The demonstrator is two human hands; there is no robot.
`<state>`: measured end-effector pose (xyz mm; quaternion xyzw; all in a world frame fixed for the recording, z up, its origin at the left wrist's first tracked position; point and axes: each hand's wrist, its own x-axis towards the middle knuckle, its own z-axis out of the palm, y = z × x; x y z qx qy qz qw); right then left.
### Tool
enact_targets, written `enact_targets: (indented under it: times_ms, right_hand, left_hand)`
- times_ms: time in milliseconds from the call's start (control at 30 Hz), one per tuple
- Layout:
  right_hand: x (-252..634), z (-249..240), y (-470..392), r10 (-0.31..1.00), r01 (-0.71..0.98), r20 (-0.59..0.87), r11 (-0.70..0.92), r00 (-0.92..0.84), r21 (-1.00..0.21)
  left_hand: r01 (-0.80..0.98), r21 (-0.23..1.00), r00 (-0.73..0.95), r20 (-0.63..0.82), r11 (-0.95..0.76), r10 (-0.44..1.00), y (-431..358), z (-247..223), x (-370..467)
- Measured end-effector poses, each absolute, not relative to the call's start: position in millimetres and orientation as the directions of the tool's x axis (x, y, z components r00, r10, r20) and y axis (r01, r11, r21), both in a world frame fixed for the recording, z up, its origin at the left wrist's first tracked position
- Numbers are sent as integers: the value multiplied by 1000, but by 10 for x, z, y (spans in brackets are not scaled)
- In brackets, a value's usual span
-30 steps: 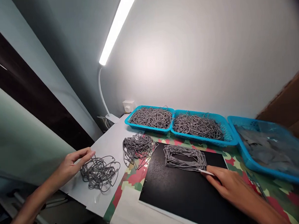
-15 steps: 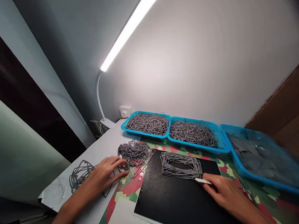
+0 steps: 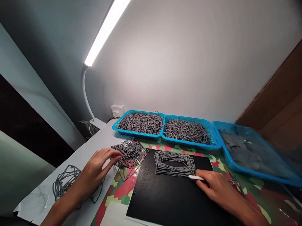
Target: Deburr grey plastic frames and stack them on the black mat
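My left hand (image 3: 99, 165) is above the near left edge of a tangled heap of thin grey loops (image 3: 132, 152). Its thumb and index fingertip come together in a pinch; whatever is between them, if anything, cannot be made out. Behind that wrist lies a looser bunch of grey loops (image 3: 66, 178), partly covered by the forearm. My right hand (image 3: 214, 183) grips a slim white stick-like tool (image 3: 195, 177). The tool's tip is at the near right corner of a stack of rectangular grey loops (image 3: 174, 163), laid flat on a black board (image 3: 154, 196).
Two blue baskets (image 3: 139, 135) full of grey loops stand along the wall. To their right, a larger blue tray (image 3: 264, 176) holds grey material under clear film. A lit lamp (image 3: 107, 31) leans over the table. White paper (image 3: 120, 221) lies at the near edge.
My left hand has lifted slightly, its thumb and fingertip drawing together. My right hand still holds the white tool beside the stack. The whole view has shifted, moving everything leftward.
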<state>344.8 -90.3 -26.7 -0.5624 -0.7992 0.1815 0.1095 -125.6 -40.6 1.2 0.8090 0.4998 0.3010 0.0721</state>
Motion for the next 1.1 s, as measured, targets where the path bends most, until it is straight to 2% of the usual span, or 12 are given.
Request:
enact_targets:
  times_ms: [167, 267, 333, 433, 533, 633, 700, 933, 1100]
  right_hand:
    - [3448, -261, -898, 935, 864, -64, 296, -350, -406]
    - [3451, -262, -899, 934, 861, -56, 302, -354, -411]
    - [3449, -257, -899, 934, 860, -54, 300, -352, -412]
    - [3440, -247, -896, 935, 868, -79, 285, -345, -408]
    - [3433, -246, -890, 936, 878, -104, 272, -337, -394]
    - [3438, -259, -890, 934, 878, -110, 274, -341, -393]
    - [3447, -270, -892, 933, 875, -105, 277, -343, -396]
    - [3449, -278, -895, 937, 873, -98, 270, -335, -406]
    - [3434, -234, -903, 936, 865, -88, 274, -340, -420]
  left_hand:
    - [695, 597, 143, 431, -400, 891, -148, 410, -1127]
    - [685, 624, 135, 399, -377, 907, -27, 543, -1088]
    - [702, 585, 242, 341, -407, 908, 11, 499, -1063]
    - [767, 417, 378, 319, -487, 869, 30, 243, -1008]
    - [829, 253, 388, 381, -498, 839, 52, -52, -943]
    - [837, 211, 388, 423, -505, 819, 88, -172, -894]
    - [828, 242, 360, 461, -505, 811, 109, -127, -870]
    - [730, 476, 162, 577, -490, 801, 94, 393, -771]
    - [717, 471, -18, 749, -513, 663, 131, 737, -750]
